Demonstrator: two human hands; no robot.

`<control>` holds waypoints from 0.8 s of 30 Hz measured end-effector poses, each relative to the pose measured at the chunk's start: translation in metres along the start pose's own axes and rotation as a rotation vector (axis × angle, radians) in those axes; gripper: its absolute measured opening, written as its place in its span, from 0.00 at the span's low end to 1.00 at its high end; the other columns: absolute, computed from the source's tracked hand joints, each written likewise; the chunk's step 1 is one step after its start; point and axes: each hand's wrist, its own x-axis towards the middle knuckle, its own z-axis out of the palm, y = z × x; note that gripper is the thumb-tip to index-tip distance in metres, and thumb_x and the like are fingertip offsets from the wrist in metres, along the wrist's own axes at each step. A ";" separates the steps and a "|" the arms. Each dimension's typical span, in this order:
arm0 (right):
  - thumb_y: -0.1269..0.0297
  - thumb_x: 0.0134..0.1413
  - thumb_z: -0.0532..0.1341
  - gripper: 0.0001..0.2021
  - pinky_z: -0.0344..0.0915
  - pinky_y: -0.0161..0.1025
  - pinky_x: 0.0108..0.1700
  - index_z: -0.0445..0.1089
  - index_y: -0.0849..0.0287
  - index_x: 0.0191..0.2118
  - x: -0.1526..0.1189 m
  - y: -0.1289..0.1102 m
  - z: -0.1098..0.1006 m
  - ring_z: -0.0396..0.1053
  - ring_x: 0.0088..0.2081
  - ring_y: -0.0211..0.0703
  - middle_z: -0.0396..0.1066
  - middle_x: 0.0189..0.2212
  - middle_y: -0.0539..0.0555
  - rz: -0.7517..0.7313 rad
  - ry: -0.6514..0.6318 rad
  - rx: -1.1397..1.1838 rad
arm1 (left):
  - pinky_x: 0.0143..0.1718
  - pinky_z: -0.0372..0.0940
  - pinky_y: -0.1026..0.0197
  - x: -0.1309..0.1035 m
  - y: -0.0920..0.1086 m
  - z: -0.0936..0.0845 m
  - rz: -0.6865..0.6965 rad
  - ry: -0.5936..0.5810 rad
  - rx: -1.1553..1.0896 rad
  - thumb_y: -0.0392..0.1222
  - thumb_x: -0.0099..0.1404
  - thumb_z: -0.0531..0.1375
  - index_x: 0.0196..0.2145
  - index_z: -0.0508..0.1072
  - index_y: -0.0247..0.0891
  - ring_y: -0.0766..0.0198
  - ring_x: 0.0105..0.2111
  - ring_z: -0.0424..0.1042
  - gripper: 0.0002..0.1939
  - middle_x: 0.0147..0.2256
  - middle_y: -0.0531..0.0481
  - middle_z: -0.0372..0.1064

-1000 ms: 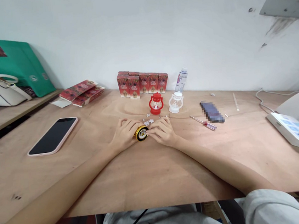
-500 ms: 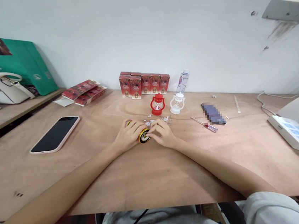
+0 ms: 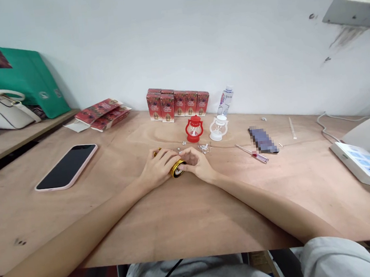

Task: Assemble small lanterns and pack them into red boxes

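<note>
A small gold lantern [image 3: 174, 171] lies on its side between my hands, its round black-rimmed base facing me. My left hand [image 3: 157, 168] is wrapped over its body and hides most of it; a bit of gold shows past the fingers. With my right hand [image 3: 199, 165] I grip the base end, thumb pressed on the underside and fingers curled over the rim. Just beyond my hands are small white pieces [image 3: 205, 148] on the table. A red lantern [image 3: 194, 129] and a white lantern [image 3: 218, 128] stand upright behind them.
Red boxes [image 3: 167, 108] and a water bottle [image 3: 225, 101] stand by the wall. Flattened red boxes [image 3: 99, 113] and a phone [image 3: 67, 167] lie left. To the right are a screwdriver [image 3: 253, 153], a pixelated dark object [image 3: 263, 140] and a white device [image 3: 366, 163].
My right thumb has moved onto the lantern's base, and the right fingers have shifted round its rim. The left hand keeps its hold. The view has shifted very slightly.
</note>
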 end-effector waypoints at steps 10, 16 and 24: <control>0.53 0.35 0.69 0.22 0.66 0.40 0.42 0.64 0.55 0.36 0.000 0.000 -0.005 0.67 0.36 0.39 0.68 0.33 0.50 -0.033 -0.005 -0.015 | 0.42 0.51 0.53 0.001 -0.001 -0.001 -0.026 0.005 -0.043 0.38 0.64 0.53 0.42 0.70 0.41 0.59 0.41 0.68 0.10 0.40 0.47 0.73; 0.62 0.56 0.54 0.09 0.61 0.43 0.48 0.67 0.57 0.39 -0.004 -0.008 -0.008 0.65 0.43 0.43 0.69 0.40 0.55 -0.251 0.147 -0.739 | 0.42 0.51 0.53 0.000 -0.005 -0.001 -0.186 0.029 -0.086 0.42 0.63 0.54 0.41 0.68 0.39 0.59 0.38 0.69 0.10 0.39 0.45 0.73; 0.62 0.59 0.52 0.20 0.49 0.53 0.55 0.60 0.59 0.56 -0.001 -0.005 -0.009 0.51 0.58 0.54 0.64 0.55 0.57 -0.213 -0.030 -1.403 | 0.42 0.50 0.53 0.000 -0.008 -0.001 -0.234 0.062 -0.079 0.44 0.62 0.56 0.42 0.67 0.38 0.58 0.39 0.68 0.11 0.39 0.45 0.72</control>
